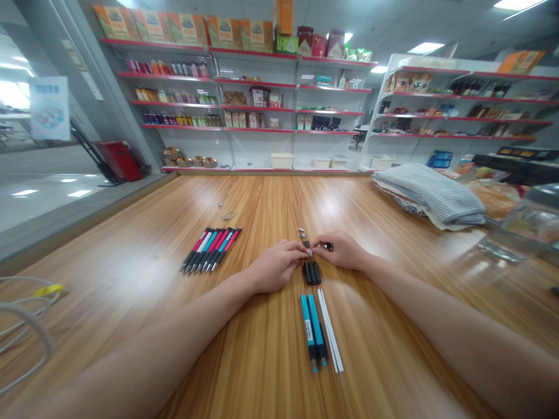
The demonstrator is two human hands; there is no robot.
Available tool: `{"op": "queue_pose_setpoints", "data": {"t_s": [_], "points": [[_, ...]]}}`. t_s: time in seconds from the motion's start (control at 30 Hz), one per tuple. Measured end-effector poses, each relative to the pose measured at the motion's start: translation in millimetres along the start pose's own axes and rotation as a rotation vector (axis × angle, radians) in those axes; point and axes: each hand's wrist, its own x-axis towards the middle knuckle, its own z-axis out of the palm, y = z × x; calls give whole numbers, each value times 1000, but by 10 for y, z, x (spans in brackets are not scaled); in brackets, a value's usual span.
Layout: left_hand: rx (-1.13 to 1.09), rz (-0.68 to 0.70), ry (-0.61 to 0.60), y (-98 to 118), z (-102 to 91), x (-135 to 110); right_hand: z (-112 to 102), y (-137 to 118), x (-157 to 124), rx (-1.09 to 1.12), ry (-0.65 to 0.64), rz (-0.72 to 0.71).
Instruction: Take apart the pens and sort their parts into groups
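Two blue barrels [308, 319] are laid beside white refills [331, 331]. Beyond them, black grips [312, 273] are lined up. At their far end, the left hand [274, 266] and right hand [343, 250] are brought nearly together, fingertips bunched at a small pale part [310, 253]; whether it is pinched cannot be told. Metal bits [303, 235] are set just beyond, pens [210, 250] to the left.

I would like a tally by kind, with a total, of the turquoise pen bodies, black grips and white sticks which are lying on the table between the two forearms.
Turquoise pen bodies: 2
Black grips: 3
White sticks: 2, as far as I can tell them apart
Total: 7
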Motion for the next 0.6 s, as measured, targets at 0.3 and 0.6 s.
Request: {"op": "queue_pose_setpoints", "data": {"t_s": [0.3, 0.6], "points": [[-36, -19, 22, 15, -6, -8, -71, 47, -6, 285, 159, 134], [-107, -36, 93, -18, 39, -8, -91, 124, 53, 419, 410, 277]]}}
